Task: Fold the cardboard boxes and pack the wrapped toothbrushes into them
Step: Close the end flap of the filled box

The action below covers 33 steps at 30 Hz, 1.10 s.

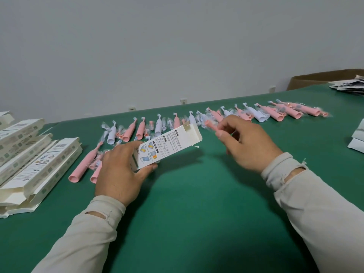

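Observation:
My left hand (120,172) grips the near end of a white printed cardboard box (169,144), which is folded into shape and tilted, with its open far end and flap up at the right. My right hand (248,142) pinches a small pink wrapped brush part (211,125) just right of the box's open end, apart from it. A long row of wrapped pink and white toothbrushes (216,115) lies across the green table (197,203) behind both hands. Two more pink toothbrushes (86,162) lie left of my left hand.
A stack of flat unfolded boxes (33,160) sits at the left table edge. White boxes (357,136) lie at the right edge. A pile of printed sheets (350,85) and a brown carton (319,77) are at the far right.

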Each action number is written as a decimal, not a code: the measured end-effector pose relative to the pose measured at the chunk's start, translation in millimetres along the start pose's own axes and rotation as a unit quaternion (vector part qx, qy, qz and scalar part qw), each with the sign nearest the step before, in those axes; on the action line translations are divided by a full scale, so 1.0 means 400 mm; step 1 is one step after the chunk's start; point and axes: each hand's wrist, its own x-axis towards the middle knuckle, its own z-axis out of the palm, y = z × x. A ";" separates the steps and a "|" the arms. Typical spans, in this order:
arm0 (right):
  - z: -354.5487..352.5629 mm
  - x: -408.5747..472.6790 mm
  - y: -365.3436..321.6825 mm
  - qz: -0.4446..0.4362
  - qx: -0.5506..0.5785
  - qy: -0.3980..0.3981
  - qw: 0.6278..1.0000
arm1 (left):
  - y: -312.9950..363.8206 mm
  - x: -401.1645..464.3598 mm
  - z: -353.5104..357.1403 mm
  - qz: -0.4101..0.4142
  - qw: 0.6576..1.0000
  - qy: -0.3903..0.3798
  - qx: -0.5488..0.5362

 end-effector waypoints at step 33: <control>0.024 -0.019 0.013 -0.050 0.017 -0.156 0.986 | 0.010 -0.009 0.003 0.047 0.998 -0.036 -0.034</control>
